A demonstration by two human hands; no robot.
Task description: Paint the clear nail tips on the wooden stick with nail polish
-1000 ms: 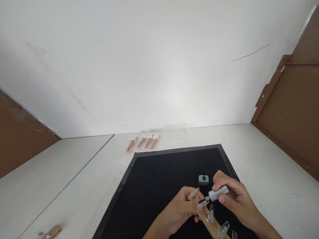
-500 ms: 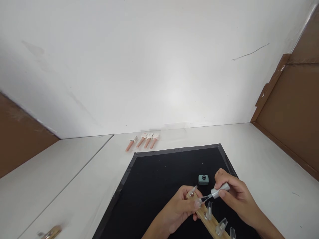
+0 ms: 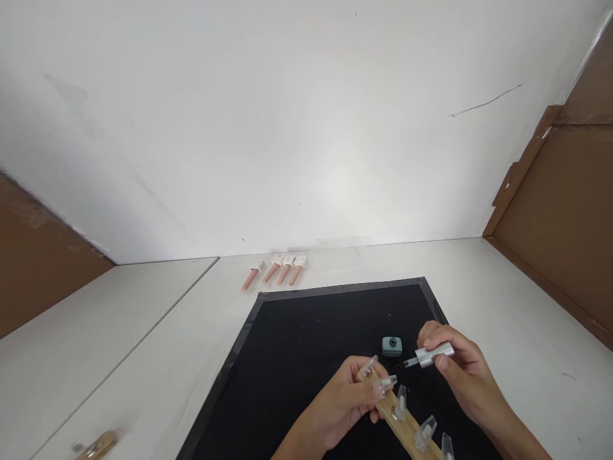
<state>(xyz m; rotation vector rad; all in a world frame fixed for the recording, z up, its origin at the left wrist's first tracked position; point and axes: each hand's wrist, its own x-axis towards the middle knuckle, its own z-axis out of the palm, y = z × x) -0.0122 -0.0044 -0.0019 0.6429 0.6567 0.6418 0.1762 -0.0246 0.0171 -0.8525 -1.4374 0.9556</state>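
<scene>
A white wall [image 3: 287, 128] fills the far side above a white table [image 3: 517, 319], with a brown panel cut off at each side, left [image 3: 38, 255] and right [image 3: 565, 211]. The near edge of a black mat [image 3: 297, 345] runs out of view. Over it the person's left hand [image 3: 342, 396] grips a wooden strip [image 3: 407, 431], fingers hiding part of its far end while its near end is cut off. The right hand [image 3: 464, 364] pinches a silver-handled brush [image 3: 433, 354], its thin dark tip hard to make out against the mat. At the near left, another wooden piece [image 3: 98, 445] is blurred and cropped. Four peach sticks with white ends [image 3: 286, 273] lie far left of the mat; whether they hold anything cannot be told. A teal bottle [image 3: 391, 347] stands on the mat, just left of the brush, its contents unseen behind a dark mouth. Clear tips [image 3: 401, 404] stick up from the strip, the nearest cropped.
</scene>
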